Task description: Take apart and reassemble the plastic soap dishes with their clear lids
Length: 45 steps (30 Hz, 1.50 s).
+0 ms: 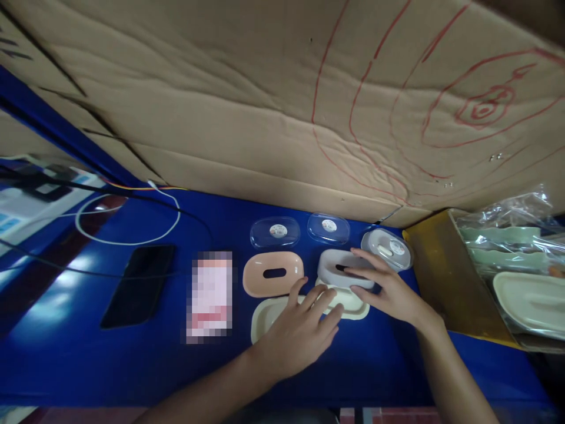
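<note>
Grey oval slotted box (327, 274) is positioned on the blue surface (375, 365), spanned by spread fingers of the right hand (395, 297); clamping cannot be confirmed. Left hand (295, 341) fingers are apart. The adjacent cream oval tray (354, 302) may be displaced if the box is dragged.

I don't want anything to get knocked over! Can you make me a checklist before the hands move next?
1. Right hand at the gray box: ok.
2. Right hand gripping it firmly: cannot tell.
3. Both cream trays fully in view: not ok, the left hand partly hides them.
4. Orange tray lying flat: ok.
5. Phone away from both hands: ok.
</note>
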### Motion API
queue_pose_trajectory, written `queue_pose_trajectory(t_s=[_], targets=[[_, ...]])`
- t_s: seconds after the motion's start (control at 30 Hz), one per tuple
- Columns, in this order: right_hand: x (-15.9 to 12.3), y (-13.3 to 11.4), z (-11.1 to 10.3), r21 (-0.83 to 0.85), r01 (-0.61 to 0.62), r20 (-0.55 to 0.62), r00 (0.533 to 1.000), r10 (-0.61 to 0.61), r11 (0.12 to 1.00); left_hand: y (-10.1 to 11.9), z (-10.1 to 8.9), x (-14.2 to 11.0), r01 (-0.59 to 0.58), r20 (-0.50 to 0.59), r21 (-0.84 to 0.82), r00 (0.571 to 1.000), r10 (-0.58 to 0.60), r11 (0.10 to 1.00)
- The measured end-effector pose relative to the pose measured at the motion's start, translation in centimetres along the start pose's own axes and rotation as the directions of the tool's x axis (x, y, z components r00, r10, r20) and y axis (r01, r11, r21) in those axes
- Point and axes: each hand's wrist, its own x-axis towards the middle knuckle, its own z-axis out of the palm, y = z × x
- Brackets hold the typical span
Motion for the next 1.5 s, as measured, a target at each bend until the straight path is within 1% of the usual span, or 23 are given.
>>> queue_pose_trajectory(t_s=[0.07, 0.17, 0.27, 0.4, 0.43, 0.5, 0.57, 0.63, 0.7, 0.8, 0.83, 0.9, 1.0, 1.1, 1.13, 1.2, 1.3, 1.43, 1.5], targets=[[1.0, 0.3, 0.4, -0.025, 0.025, 0.004, 1.000, -0.025, 0.999, 0.3, 0.7, -0.3, -0.041, 0.046, 0.018, 0.998, 0.040, 0.999], [2.1, 0.7, 1.1, -0.032, 0.070, 0.007, 0.998, -0.070, 0.997, 0.9, 1.4, -0.8, -0.153, 0.104, 0.030, 0.983, 0.149, 0.988], [2.5, 1.0, 2.0, -0.034, 0.095, 0.011, 0.995, -0.095, 0.995, 1.6, 1.8, -1.1, -0.235, 0.098, 0.035, 0.968, 0.231, 0.971], [1.7, 1.6, 2.4, -0.056, 0.085, 0.013, 0.996, -0.085, 0.995, 1.8, 2.1, -1.1, -0.272, 0.054, 0.026, 0.961, 0.270, 0.962], [1.3, 1.9, 2.2, -0.066, 0.067, -0.003, 0.998, -0.068, 0.996, 1.7, 2.1, -1.1, -0.278, 0.051, 0.024, 0.960, 0.277, 0.960], [0.4, 2.8, 1.3, -0.097, 0.020, -0.085, 0.996, -0.029, 0.995, 1.6, 2.0, -1.1, -0.295, 0.059, 0.011, 0.954, 0.294, 0.955], [-0.6, 4.0, -0.1, -0.131, -0.033, -0.206, 0.979, 0.005, 0.991, 1.4, 1.8, -1.1, -0.312, 0.081, -0.017, 0.947, 0.312, 0.950], [-1.5, 5.6, -1.5, -0.163, -0.101, -0.295, 0.954, 0.049, 0.981, 1.3, 1.7, -1.1, -0.325, 0.103, -0.044, 0.939, 0.328, 0.945], [-2.2, 7.3, -2.6, -0.201, -0.195, -0.315, 0.941, 0.125, 0.960, 1.2, 1.6, -1.2, -0.333, 0.116, -0.060, 0.934, 0.338, 0.941], [-2.9, 9.6, -3.2, -0.218, -0.345, -0.256, 0.923, 0.288, 0.913, 1.2, 1.9, -1.3, -0.335, 0.109, -0.060, 0.934, 0.339, 0.940], [-3.1, 10.1, -3.2, -0.191, -0.366, -0.214, 0.921, 0.326, 0.911, 1.2, 2.0, -1.3, -0.331, 0.102, -0.059, 0.937, 0.336, 0.942], [-3.5, 10.3, -3.0, -0.112, -0.368, -0.134, 0.926, 0.353, 0.923, 1.1, 2.2, -1.3, -0.328, 0.088, -0.061, 0.939, 0.332, 0.943], [-4.4, 9.1, -3.2, -0.044, -0.352, -0.065, 0.935, 0.349, 0.935, 1.0, 2.3, -1.2, -0.326, 0.095, -0.069, 0.939, 0.332, 0.943], [-5.2, 7.2, -4.2, -0.011, -0.363, 0.000, 0.932, 0.363, 0.932, 1.0, 2.2, -1.2, -0.326, 0.100, -0.076, 0.938, 0.332, 0.942], [-5.3, 6.8, -4.6, -0.003, -0.364, 0.003, 0.931, 0.364, 0.931, 1.0, 2.2, -1.2, -0.326, 0.097, -0.076, 0.938, 0.333, 0.942], [-4.9, 6.5, -5.3, -0.015, -0.353, -0.038, 0.935, 0.352, 0.936, 1.1, 2.1, -1.2, -0.326, 0.094, -0.074, 0.939, 0.332, 0.943], [-2.6, 7.4, -5.4, -0.075, -0.302, -0.123, 0.948, 0.292, 0.950, 1.1, 2.1, -1.2, -0.321, 0.092, -0.078, 0.940, 0.327, 0.944], [1.5, 9.8, -4.0, -0.105, -0.233, -0.083, 0.971, 0.225, 0.967, 0.9, 2.2, -1.1, -0.313, 0.103, -0.106, 0.941, 0.323, 0.944], [3.2, 10.9, -3.2, -0.110, -0.209, -0.078, 0.976, 0.201, 0.972, 0.7, 2.3, -1.0, -0.308, 0.108, -0.104, 0.942, 0.319, 0.946]])
